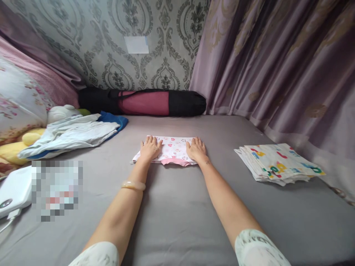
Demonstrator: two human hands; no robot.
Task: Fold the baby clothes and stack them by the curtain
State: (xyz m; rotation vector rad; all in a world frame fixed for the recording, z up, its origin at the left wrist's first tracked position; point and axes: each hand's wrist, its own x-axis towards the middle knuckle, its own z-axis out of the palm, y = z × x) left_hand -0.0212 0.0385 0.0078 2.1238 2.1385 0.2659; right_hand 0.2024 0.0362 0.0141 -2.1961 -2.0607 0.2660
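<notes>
Garment: the white printed garment [174,147] lies flat and folded in the middle of the bed [177,218], under and between the two hands; its pink band [179,162] faces the near side.
Left hand: the left hand [151,148] rests palm down on the garment's left part, fingers pointing to the far side; a pale bangle [133,185] circles that forearm.
Right hand: the right hand [196,149] presses flat on the garment's right end, fingers also pointing far.
Hands: well apart from each other, both spread out and clamped on nothing, with the garment's middle showing between them.
Right side: a stack of folded cloths [285,161], the top one with colourful prints, sits well apart from the right hand.
Left side: pale clothes [74,129] lie over a blue cloth [121,121], beside a yellow plush [30,138]; nearer are a white device [16,192] and a blurred-out item.
Far edge: a black and red long bag [144,103] lies along the patterned wall [97,48], left of the purple curtain [266,66].
</notes>
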